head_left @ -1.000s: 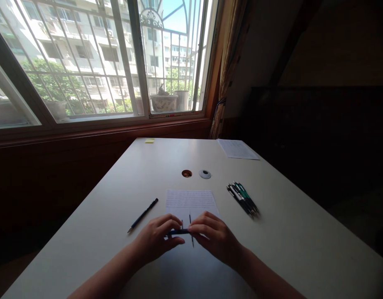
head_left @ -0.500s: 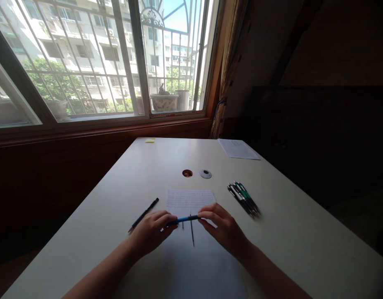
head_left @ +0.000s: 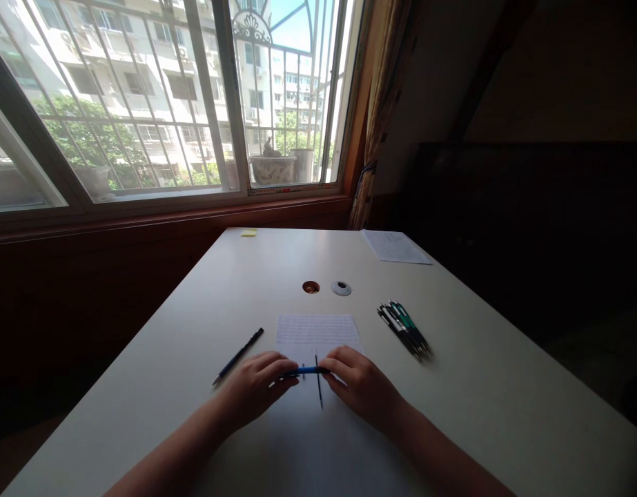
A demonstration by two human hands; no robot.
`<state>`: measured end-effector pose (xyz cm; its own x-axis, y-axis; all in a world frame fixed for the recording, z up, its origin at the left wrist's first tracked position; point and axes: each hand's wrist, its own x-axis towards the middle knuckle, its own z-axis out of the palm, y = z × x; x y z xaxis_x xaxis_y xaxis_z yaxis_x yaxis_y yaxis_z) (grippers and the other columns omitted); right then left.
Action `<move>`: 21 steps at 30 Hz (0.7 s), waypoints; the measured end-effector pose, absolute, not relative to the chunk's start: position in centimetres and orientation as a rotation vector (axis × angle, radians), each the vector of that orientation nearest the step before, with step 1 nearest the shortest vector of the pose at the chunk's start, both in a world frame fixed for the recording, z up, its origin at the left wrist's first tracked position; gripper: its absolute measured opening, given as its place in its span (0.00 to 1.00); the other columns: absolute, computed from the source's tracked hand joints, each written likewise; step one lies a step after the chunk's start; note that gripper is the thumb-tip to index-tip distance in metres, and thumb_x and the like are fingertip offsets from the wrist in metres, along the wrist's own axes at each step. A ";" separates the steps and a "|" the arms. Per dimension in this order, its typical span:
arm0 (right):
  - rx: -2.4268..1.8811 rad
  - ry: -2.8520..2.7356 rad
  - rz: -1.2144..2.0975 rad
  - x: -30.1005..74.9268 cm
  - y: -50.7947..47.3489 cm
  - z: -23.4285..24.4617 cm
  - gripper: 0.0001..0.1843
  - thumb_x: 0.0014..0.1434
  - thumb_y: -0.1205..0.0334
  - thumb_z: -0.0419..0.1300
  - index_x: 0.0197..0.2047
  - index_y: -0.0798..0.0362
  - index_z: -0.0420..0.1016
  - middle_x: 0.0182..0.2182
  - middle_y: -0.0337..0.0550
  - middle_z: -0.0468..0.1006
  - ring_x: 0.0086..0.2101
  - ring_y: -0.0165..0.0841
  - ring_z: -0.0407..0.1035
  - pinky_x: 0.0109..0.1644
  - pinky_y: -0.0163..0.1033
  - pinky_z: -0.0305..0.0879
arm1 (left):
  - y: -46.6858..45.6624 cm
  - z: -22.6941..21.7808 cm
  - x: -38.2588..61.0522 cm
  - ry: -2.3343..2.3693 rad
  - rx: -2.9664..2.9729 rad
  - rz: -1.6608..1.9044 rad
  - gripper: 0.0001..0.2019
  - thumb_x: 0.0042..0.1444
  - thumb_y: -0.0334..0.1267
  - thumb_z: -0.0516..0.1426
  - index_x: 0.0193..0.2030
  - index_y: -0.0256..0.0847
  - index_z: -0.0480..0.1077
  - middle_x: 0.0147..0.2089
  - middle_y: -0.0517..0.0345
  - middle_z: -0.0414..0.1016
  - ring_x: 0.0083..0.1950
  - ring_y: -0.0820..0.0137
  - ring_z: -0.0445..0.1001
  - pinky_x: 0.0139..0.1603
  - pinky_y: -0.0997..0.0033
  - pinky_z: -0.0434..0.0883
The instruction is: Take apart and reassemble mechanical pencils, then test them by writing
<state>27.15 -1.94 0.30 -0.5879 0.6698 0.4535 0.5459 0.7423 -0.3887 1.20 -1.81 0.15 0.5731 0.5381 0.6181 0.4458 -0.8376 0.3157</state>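
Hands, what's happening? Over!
Left hand, right hand: both gripping slim blue-and-black pen. Thin black rod lying beneath. Black and green pens clear, off right.

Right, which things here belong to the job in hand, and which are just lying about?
Likely in the job:
slender blue-and-black pen, held by left hand and right hand
thin, straight dark rod
perhaps the slim black and green pens

Apparently lying about:
small yellow paper square
white paper sheets, far right
round white cover

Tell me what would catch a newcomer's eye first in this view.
Probably the bright barred window, at upper left. Next, the left hand and right hand at lower centre, holding a slim blue piece between them over the white table. Then the pen bundle, lying to their right.
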 end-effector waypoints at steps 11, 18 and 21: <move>-1.196 -1.851 0.997 27.7 -0.7 -0.2 0.05 0.58 0.64 0.63 0.39 0.54 0.75 0.36 0.42 0.79 0.36 0.34 0.75 0.43 0.41 0.73 | -0.8 0.3 -0.4 0.889 2.277 1.381 0.15 0.67 0.31 0.51 0.59 0.39 0.64 0.47 0.45 0.74 0.42 0.69 0.75 0.38 0.69 0.76; -1.212 -1.847 1.014 27.7 -0.7 -0.2 0.06 0.57 0.63 0.63 0.39 0.54 0.76 0.35 0.43 0.79 0.36 0.35 0.75 0.42 0.41 0.73 | -0.5 -0.3 -0.2 0.939 2.280 1.276 0.16 0.67 0.32 0.51 0.60 0.40 0.62 0.47 0.47 0.73 0.40 0.71 0.75 0.39 0.69 0.76; -1.200 -1.851 1.012 27.6 -0.7 -0.1 0.07 0.56 0.63 0.63 0.39 0.54 0.76 0.35 0.43 0.79 0.35 0.35 0.75 0.42 0.41 0.73 | -0.4 -0.5 -0.2 0.968 2.300 1.219 0.16 0.66 0.32 0.52 0.60 0.40 0.62 0.47 0.48 0.73 0.38 0.72 0.74 0.39 0.69 0.76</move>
